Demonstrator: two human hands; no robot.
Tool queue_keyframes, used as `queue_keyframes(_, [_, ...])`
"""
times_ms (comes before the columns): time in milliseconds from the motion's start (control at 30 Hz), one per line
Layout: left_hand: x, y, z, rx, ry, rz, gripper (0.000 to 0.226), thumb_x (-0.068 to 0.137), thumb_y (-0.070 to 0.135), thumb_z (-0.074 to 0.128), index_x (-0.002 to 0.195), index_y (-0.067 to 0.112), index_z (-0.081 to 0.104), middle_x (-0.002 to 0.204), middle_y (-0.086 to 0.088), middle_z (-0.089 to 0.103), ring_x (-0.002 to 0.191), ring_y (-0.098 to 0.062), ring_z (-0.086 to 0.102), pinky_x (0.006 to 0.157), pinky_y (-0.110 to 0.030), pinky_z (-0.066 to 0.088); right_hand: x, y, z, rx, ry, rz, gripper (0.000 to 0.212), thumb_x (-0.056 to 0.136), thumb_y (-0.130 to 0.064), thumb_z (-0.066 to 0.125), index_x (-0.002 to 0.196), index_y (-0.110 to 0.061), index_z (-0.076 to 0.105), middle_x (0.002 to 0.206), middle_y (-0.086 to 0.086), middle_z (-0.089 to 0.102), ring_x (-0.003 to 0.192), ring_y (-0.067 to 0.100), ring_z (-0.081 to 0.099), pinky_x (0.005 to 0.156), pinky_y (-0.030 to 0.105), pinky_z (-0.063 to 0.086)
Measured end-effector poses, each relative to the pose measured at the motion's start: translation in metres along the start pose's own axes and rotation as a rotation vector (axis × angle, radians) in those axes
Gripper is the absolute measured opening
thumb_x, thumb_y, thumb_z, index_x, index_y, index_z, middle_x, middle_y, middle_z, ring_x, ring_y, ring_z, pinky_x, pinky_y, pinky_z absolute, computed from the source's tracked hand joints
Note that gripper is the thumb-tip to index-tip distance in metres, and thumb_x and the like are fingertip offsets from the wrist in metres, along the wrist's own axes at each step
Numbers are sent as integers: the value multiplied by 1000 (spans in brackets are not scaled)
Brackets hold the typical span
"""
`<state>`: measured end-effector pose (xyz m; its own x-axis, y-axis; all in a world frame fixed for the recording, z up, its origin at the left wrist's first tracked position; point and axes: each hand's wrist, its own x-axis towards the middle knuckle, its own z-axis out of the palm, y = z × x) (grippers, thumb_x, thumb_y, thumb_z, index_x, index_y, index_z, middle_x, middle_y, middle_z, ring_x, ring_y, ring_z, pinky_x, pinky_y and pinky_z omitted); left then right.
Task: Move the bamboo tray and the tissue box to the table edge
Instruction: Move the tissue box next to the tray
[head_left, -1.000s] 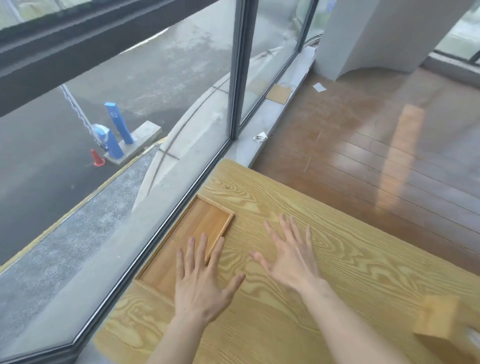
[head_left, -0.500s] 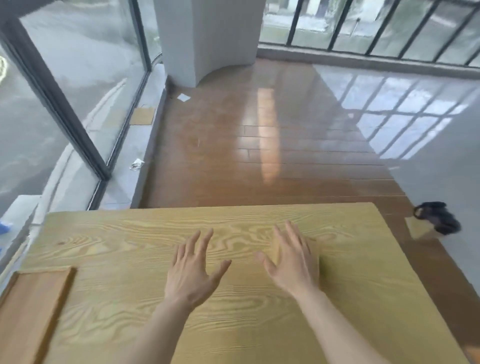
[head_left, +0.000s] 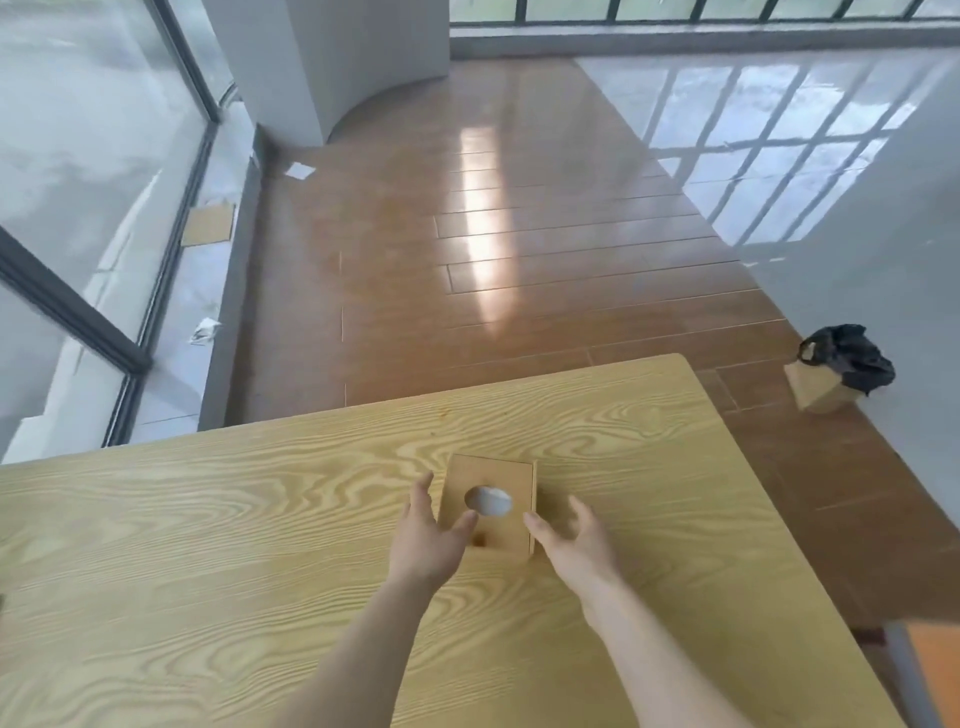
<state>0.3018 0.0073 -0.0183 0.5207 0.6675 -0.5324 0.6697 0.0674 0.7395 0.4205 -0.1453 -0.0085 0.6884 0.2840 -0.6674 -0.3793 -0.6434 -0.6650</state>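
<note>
A bamboo tissue box (head_left: 493, 480) with an oval hole showing white tissue stands on the wooden table (head_left: 208, 519), right of its middle. My left hand (head_left: 427, 538) hovers at the box's left side, thumb over the lid's near left corner, fingers apart. At the near right corner of the box is my right hand (head_left: 569, 540), fingers curled and spread, holding nothing. Whether either hand touches the box is unclear. The bamboo tray is out of view.
The table's far edge (head_left: 467, 400) runs behind the box, its right edge slanting down to the lower right. Beyond lie wooden floor, a glass wall at left, a white pillar (head_left: 337, 62), and a bin with a black bag (head_left: 839, 369) at right.
The view swung right from the tray by the window to the tissue box. Both hands left the tray area and now flank the box.
</note>
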Motion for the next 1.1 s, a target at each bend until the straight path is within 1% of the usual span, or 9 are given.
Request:
queue_keyframes(133, [7, -3, 10, -69, 1, -112, 65, 84, 29, 76, 140, 30, 45, 126, 6, 62, 93, -1, 59, 67, -16, 42, 8, 5, 9, 53, -87, 46, 79, 88, -33, 82, 156, -19, 45, 135, 6, 69, 123, 23, 67, 112, 49, 52])
queue_keyframes(200, [9, -6, 11, -98, 5, -127, 58, 83, 26, 77, 134, 34, 50, 115, 11, 62, 89, 4, 57, 65, -15, 41, 10, 6, 13, 83, -101, 48, 66, 91, -23, 80, 151, -16, 53, 111, -2, 77, 108, 20, 74, 106, 49, 57])
queue_keyframes(300, [5, -7, 9, -121, 23, -126, 57, 83, 25, 77, 132, 36, 50, 117, 10, 63, 99, -7, 62, 69, -20, 44, 8, 3, 15, 103, -98, 35, 60, 92, -17, 78, 148, -13, 55, 97, -6, 77, 103, 25, 77, 102, 51, 60])
queue_keyframes(367, [1, -7, 7, -135, 37, -122, 57, 83, 25, 77, 132, 36, 51, 115, 11, 64, 100, -9, 62, 71, -23, 45, 6, 2, 15, 89, -112, 14, 63, 92, -18, 78, 149, -13, 54, 98, -7, 77, 100, 21, 76, 103, 49, 59])
queue_keyframes(533, [-10, -10, -14, -168, 54, -97, 58, 81, 28, 79, 132, 36, 52, 105, 22, 61, 95, 1, 61, 68, -21, 46, -1, -6, 20, 34, -140, -33, 69, 87, -26, 83, 149, -16, 54, 122, 5, 77, 113, 21, 73, 108, 49, 56])
queue_keyframes(700, [-24, -16, -61, -233, 124, -68, 60, 82, 26, 80, 135, 31, 53, 109, 17, 63, 92, 1, 62, 67, -20, 45, -22, -34, 54, -45, -163, -133, 67, 85, -26, 85, 146, -15, 59, 126, 4, 77, 117, 20, 72, 108, 49, 56])
queue_keyframes(900, [-39, -48, -154, -340, 224, -28, 62, 82, 24, 80, 138, 28, 52, 113, 11, 63, 91, 6, 60, 68, -19, 45, -65, -76, 137, -154, -210, -236, 69, 82, -33, 87, 145, -20, 60, 128, 8, 74, 116, 23, 71, 107, 47, 56])
queue_keyframes(1033, [-46, -84, -231, -405, 278, 11, 63, 83, 23, 79, 139, 29, 52, 121, 8, 63, 94, 6, 60, 73, -22, 47, -99, -99, 215, -200, -244, -263, 54, 83, -35, 85, 130, -20, 62, 115, 4, 75, 105, 22, 73, 102, 48, 58])
queue_keyframes(1100, [-49, -106, -272, -414, 291, 29, 61, 83, 24, 79, 138, 31, 53, 121, 11, 63, 93, 8, 62, 71, -18, 46, -116, -107, 259, -215, -253, -257, 49, 83, -36, 84, 124, -20, 61, 110, 5, 76, 103, 23, 73, 101, 50, 59])
